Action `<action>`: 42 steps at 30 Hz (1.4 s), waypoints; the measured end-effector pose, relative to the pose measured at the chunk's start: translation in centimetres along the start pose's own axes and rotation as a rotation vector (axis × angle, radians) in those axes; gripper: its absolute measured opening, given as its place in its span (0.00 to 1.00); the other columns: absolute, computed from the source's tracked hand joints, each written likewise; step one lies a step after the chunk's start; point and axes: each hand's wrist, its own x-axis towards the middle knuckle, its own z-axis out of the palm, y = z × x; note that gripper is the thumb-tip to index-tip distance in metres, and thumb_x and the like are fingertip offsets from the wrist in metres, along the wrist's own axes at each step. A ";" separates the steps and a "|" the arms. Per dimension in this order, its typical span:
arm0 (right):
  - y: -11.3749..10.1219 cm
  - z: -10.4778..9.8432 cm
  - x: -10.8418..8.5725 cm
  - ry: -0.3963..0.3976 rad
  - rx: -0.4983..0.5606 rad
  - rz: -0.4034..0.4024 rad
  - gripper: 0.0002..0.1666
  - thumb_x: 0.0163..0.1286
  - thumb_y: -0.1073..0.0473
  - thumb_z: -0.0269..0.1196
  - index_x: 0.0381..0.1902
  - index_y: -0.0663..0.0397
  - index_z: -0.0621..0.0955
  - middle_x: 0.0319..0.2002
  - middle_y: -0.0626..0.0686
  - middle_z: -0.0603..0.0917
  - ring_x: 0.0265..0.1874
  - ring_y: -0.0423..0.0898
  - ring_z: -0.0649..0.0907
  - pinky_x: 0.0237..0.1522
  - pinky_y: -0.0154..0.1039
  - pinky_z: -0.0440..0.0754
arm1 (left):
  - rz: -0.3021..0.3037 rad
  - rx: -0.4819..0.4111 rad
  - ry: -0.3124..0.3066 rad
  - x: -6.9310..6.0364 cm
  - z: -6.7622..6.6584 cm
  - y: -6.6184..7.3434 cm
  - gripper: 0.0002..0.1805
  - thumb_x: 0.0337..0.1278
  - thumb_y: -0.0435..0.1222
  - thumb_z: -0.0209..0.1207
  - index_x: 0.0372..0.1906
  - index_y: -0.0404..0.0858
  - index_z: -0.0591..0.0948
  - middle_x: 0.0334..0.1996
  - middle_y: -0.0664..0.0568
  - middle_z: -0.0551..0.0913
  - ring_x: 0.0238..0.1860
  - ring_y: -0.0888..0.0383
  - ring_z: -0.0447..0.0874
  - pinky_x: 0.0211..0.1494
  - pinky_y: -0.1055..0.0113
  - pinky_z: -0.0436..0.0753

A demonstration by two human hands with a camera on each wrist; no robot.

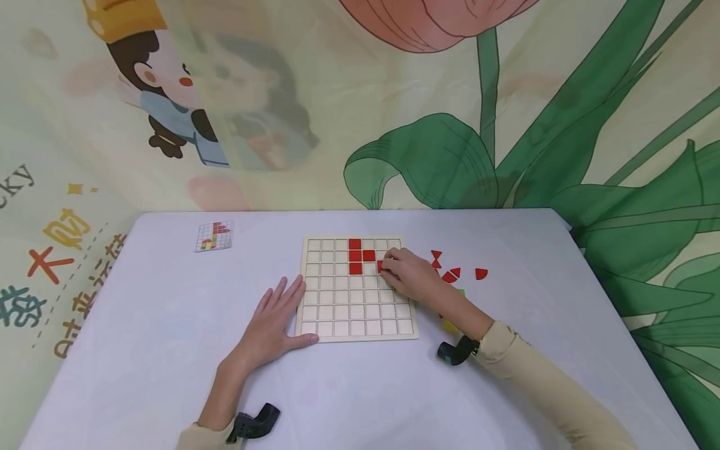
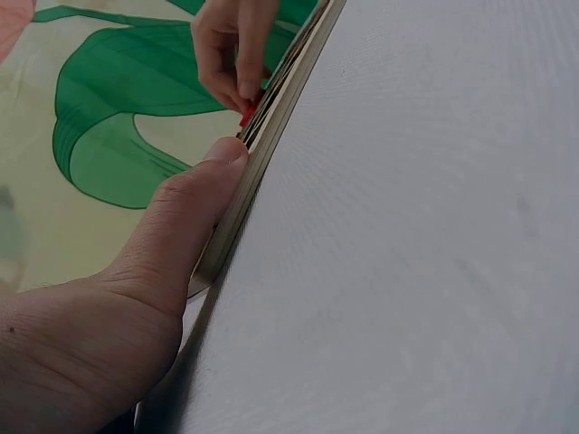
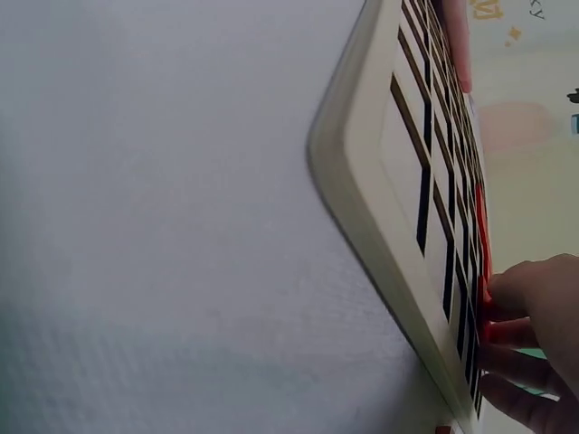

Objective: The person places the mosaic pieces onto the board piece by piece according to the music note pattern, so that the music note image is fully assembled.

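Note:
A pale wooden grid board (image 1: 332,340) lies on the table, with several red square tiles (image 1: 355,255) in cells of its upper middle part. My right hand (image 1: 413,275) is over the board's upper right cells and pinches a red tile (image 1: 379,266); fingers hide most of its shape. In the right wrist view, the fingertips are low at the far side of the grid. My left hand (image 1: 270,328) rests along the board's left edge, fingers spread, its thumb at the near left corner. The left wrist view shows that thumb (image 2: 185,203) against the board's rim.
Loose red pieces (image 1: 450,275), some triangular or rounded, lie right of the board. A yellow piece (image 1: 449,326) and a green piece (image 1: 462,292) are partly hidden by the right forearm. A small card with a coloured grid pattern (image 1: 214,236) lies at the back left of the white table (image 1: 169,300).

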 end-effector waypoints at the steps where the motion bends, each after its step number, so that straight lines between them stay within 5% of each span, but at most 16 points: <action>1: -0.1 -0.1 0.0 -0.008 -0.014 -0.001 0.06 0.67 0.55 0.64 0.38 0.50 0.85 0.44 0.51 0.83 0.44 0.47 0.80 0.46 0.38 0.84 | 0.001 0.002 -0.001 0.0 0.0 0.0 0.59 0.43 0.61 0.67 0.76 0.40 0.54 0.78 0.49 0.50 0.80 0.45 0.40 0.79 0.44 0.43; 8: -1.6 -0.7 -0.5 -0.095 -0.154 0.007 0.16 0.70 0.53 0.61 0.51 0.54 0.83 0.52 0.53 0.84 0.53 0.50 0.80 0.57 0.42 0.82 | -0.001 0.001 -0.001 0.0 -0.1 0.1 0.59 0.43 0.61 0.67 0.76 0.40 0.54 0.79 0.49 0.50 0.80 0.45 0.40 0.79 0.44 0.43; 14: -3.0 -0.4 -2.4 -0.183 -0.241 0.050 0.29 0.73 0.48 0.55 0.67 0.56 0.73 0.68 0.55 0.73 0.68 0.55 0.72 0.66 0.48 0.75 | -0.003 -0.002 -0.010 0.0 0.0 0.0 0.58 0.44 0.61 0.67 0.77 0.40 0.54 0.79 0.50 0.50 0.80 0.45 0.39 0.79 0.45 0.42; 20: -3.5 -0.2 -4.2 -0.117 -0.102 0.075 0.30 0.72 0.47 0.57 0.68 0.51 0.72 0.69 0.52 0.72 0.71 0.54 0.69 0.68 0.50 0.72 | -0.001 0.014 -0.005 0.0 -0.1 0.0 0.58 0.43 0.61 0.67 0.76 0.40 0.54 0.78 0.50 0.51 0.80 0.45 0.40 0.79 0.45 0.43; 26: -3.7 -2.0 -7.5 -0.074 0.061 0.186 0.28 0.66 0.50 0.64 0.62 0.51 0.77 0.64 0.54 0.77 0.63 0.53 0.77 0.57 0.51 0.81 | -0.004 0.003 -0.008 -0.1 -0.2 0.1 0.59 0.44 0.61 0.67 0.77 0.40 0.53 0.79 0.50 0.50 0.80 0.45 0.40 0.79 0.45 0.42; 33: -2.7 -3.4 -11.6 0.020 0.051 0.336 0.27 0.59 0.53 0.71 0.57 0.53 0.81 0.58 0.57 0.81 0.58 0.56 0.80 0.49 0.51 0.85 | -0.012 0.005 -0.015 -0.2 -0.3 0.1 0.59 0.43 0.61 0.68 0.77 0.40 0.53 0.78 0.49 0.50 0.80 0.44 0.40 0.79 0.44 0.43; 42: -0.2 -4.7 -11.9 0.033 0.016 0.421 0.27 0.60 0.58 0.70 0.58 0.57 0.80 0.56 0.61 0.81 0.56 0.59 0.80 0.46 0.53 0.86 | -0.008 -0.011 -0.022 -0.2 -0.4 0.3 0.59 0.44 0.60 0.67 0.77 0.40 0.53 0.79 0.48 0.50 0.80 0.44 0.39 0.79 0.44 0.42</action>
